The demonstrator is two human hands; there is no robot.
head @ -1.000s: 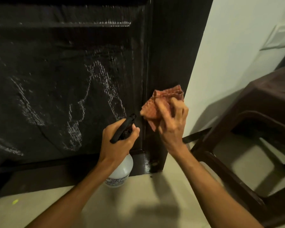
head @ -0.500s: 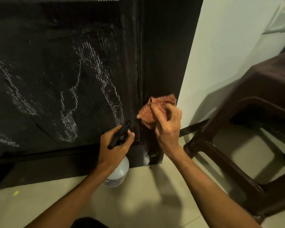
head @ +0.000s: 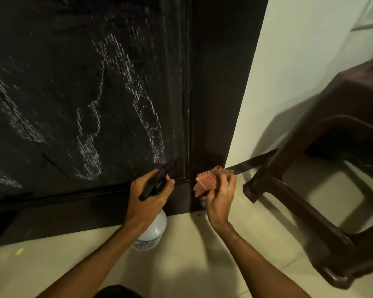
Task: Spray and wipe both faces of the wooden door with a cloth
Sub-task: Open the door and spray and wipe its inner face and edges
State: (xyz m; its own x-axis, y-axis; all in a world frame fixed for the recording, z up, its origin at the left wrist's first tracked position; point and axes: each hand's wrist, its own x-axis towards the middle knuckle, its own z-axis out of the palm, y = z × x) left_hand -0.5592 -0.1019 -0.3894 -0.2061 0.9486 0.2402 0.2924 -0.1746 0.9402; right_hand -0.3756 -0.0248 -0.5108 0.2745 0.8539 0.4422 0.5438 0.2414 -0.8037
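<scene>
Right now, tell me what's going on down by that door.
A person is crouched at the foot of the dark wooden door. The left grip holds a white spray bottle by its black trigger head, just above the tiled floor. The right grip holds a bunched red checked cloth at the door's bottom right corner. Wet streaks show on the panel, not yet wiped. A brown stool stands to the right.

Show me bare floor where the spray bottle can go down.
Bare floor lies left of the bottle, along the foot of the door; another patch lies just right of the bottle. Right of the cloth, the stool legs crowd it.
</scene>
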